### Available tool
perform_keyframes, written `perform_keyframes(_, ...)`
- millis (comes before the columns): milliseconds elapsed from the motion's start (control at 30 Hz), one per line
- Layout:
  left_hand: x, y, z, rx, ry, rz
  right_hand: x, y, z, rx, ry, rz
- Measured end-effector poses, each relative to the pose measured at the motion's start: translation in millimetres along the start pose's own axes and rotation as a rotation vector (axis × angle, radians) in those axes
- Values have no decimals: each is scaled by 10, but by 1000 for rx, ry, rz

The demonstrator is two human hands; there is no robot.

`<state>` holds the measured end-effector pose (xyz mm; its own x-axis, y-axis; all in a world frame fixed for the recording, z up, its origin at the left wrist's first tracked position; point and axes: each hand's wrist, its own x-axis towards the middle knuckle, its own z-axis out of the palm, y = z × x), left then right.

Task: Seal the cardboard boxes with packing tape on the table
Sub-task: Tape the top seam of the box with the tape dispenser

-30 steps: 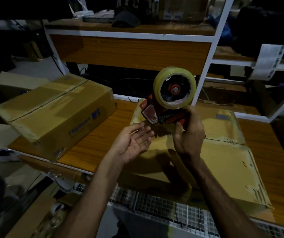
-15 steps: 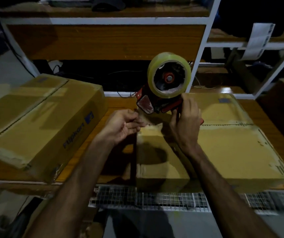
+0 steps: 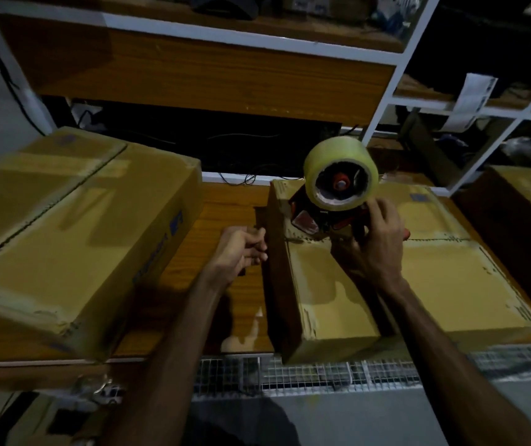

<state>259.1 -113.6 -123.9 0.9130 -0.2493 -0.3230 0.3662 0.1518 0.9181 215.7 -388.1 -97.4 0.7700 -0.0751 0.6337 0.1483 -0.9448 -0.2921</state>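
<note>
Dim light, view from the head looking down at a brown wooden table (image 3: 225,214). The right hand (image 3: 376,249) gripped the handle of a red and black tape dispenser (image 3: 325,220), fingers curled round it; the dispenser carried a thick roll of pale yellow-clear packing tape (image 3: 338,175) and sat at the left end of the centre seam of a flat brown cardboard box (image 3: 418,284) lying at the table's front edge. That seam ran left to right across the box top, flaps closed; whether tape already lay along it could not be told. The left hand (image 3: 241,252) was against the box's left side wall, just below the seam end, fingers curled loosely inward with the tips at the cardboard; whether they pinched a tape end or only pressed the wall could not be told in the shadow. A second, larger brown cardboard box with a blue printed logo (image 3: 74,252) stood to the left, apart from the first, flaps shut, overhanging the table's front edge. A third brown box (image 3: 528,201) showed at far right, partly out of frame. Behind stood white-framed wooden shelving (image 3: 383,107). A white wire grid (image 3: 322,371) ran beneath the table's front edge.
</note>
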Motion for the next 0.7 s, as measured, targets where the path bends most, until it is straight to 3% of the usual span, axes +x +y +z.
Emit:
perform_keyframes(367, 216, -279, 65, 189, 101, 60, 12, 83, 101, -30, -109, 34)
perform_keyframes(700, 224, -640, 378, -13, 154, 8, 9, 262, 211, -77, -195, -12)
